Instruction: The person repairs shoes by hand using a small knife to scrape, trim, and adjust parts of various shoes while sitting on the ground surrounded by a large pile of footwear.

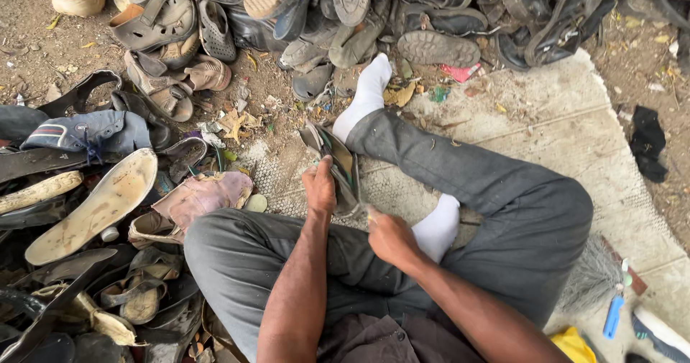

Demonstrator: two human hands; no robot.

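I sit cross-legged on a pale woven mat (568, 126) in grey trousers and white socks. My left hand (320, 187) grips the edge of a worn dark sandal (338, 158) that stands on its side on the mat between my legs. My right hand (388, 235) is closed just right of the sandal's near end, close to my sock; whether it holds a small tool is hidden by the fingers.
A heap of old shoes and sandals (345, 11) runs along the far side and down the left. A tan insole (100, 205) and a pink shoe part (201, 198) lie by my left knee. A blue tool (612, 316) and a yellow object (573, 343) lie at right.
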